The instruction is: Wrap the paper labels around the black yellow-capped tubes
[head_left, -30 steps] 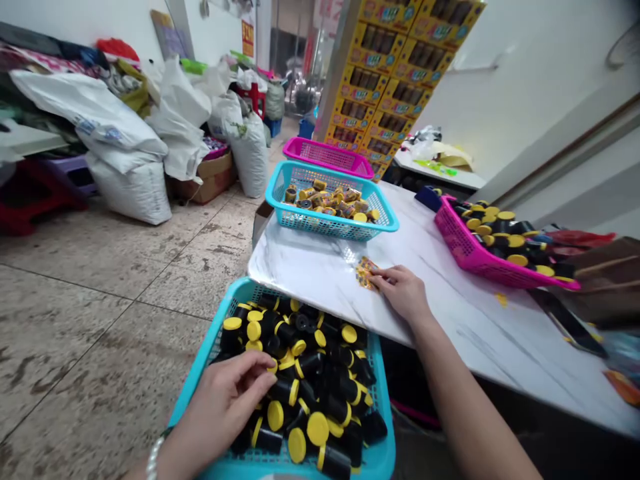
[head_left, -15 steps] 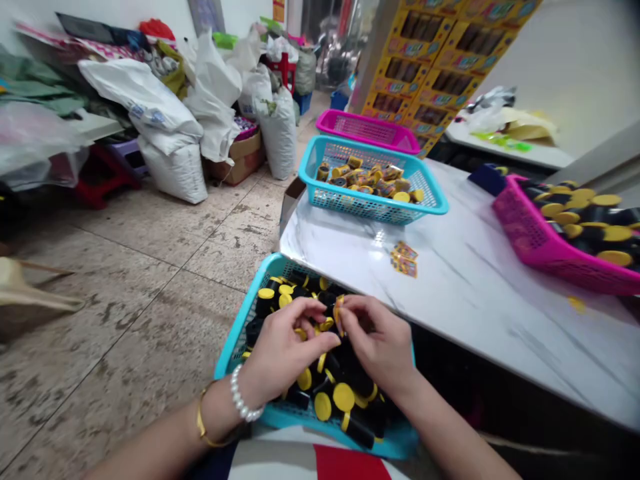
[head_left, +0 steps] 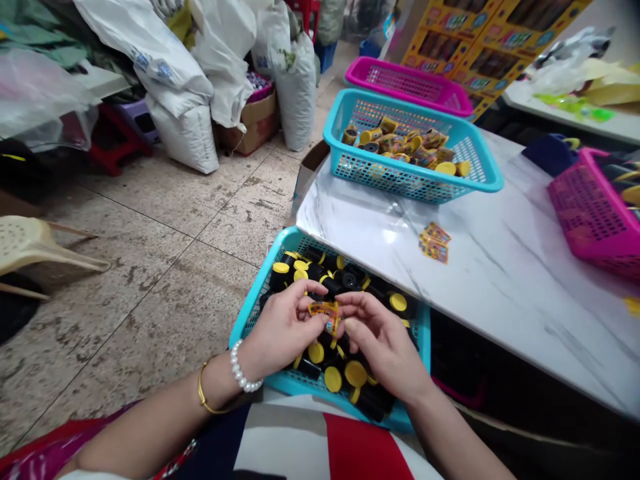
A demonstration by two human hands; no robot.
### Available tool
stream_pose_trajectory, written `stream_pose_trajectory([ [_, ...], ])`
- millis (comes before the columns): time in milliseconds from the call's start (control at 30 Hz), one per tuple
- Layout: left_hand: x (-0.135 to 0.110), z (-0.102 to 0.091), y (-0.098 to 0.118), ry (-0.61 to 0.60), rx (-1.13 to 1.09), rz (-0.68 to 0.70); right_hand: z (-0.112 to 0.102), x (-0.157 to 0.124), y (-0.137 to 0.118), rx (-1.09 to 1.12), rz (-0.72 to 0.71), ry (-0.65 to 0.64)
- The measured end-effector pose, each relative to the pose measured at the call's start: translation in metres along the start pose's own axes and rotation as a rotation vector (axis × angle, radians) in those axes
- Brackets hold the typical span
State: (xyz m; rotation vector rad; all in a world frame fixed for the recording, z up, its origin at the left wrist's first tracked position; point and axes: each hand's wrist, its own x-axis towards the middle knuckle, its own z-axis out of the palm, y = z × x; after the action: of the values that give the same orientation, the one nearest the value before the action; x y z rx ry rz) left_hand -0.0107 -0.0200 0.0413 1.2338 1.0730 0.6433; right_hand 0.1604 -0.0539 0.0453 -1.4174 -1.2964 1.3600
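Note:
A small yellow printed label (head_left: 325,311), looking like a thin plastic sleeve, is between my hands above a blue basket (head_left: 249,301). My left hand (head_left: 287,320) pinches its left part between thumb and fingers. At its right edge are the curled fingertips and thumb of my right hand (head_left: 383,343), which seem to grip that end. Below lie many black cylinders with yellow caps (head_left: 355,374), partly hidden by my hands. Several more printed labels (head_left: 434,243) lie flat on the marbled white table (head_left: 480,280).
A second blue basket (head_left: 415,187) on the table holds cylinders wrapped in printed labels (head_left: 400,143). Behind it is a pink basket (head_left: 415,81); another pink basket (head_left: 595,207) stands at right. Stacked yellow boxes (head_left: 480,53), white sacks (head_left: 180,127) and a cream stool (head_left: 30,243) surround the table.
The label was pinched in my right hand, with my left hand apart from it. Now it is spread between both hands, my left fingers on it. The view has tilted down and left.

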Motion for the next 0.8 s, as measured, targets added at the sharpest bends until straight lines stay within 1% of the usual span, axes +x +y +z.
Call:
stream_pose_trajectory([
  [67, -0.001, 0.002, 0.002, -0.044, -0.001, -0.007, 0.003, 0.000, 0.002, -0.085, -0.059, 0.025],
  [133, -0.003, 0.003, 0.004, -0.087, -0.011, -0.012, 0.003, 0.002, 0.005, -0.140, -0.117, 0.126],
  [167, -0.004, 0.003, 0.005, -0.080, -0.012, -0.009, 0.003, 0.002, 0.005, -0.144, -0.132, 0.185],
  [233, -0.008, 0.002, 0.004, -0.001, -0.001, 0.019, 0.002, 0.003, 0.006, -0.132, -0.114, 0.273],
  [300, -0.013, 0.001, 0.004, 0.119, 0.035, 0.078, 0.002, 0.002, 0.007, -0.146, -0.088, 0.310],
  [367, -0.019, 0.001, 0.005, 0.188, 0.093, 0.153, 0.003, 0.000, 0.009, -0.198, -0.102, 0.322],
  [433, -0.025, 0.001, 0.007, 0.209, 0.146, 0.228, 0.005, -0.002, 0.010, -0.259, -0.138, 0.330],
  [500, -0.028, 0.003, 0.009, 0.222, 0.166, 0.276, 0.007, -0.003, 0.011, -0.290, -0.163, 0.334],
  [667, -0.025, 0.006, 0.007, 0.252, 0.102, 0.240, 0.009, -0.003, 0.011, -0.326, -0.206, 0.324],
  [800, -0.019, 0.007, 0.004, 0.271, 0.079, 0.299, 0.012, -0.002, 0.012, -0.385, -0.285, 0.320],
])
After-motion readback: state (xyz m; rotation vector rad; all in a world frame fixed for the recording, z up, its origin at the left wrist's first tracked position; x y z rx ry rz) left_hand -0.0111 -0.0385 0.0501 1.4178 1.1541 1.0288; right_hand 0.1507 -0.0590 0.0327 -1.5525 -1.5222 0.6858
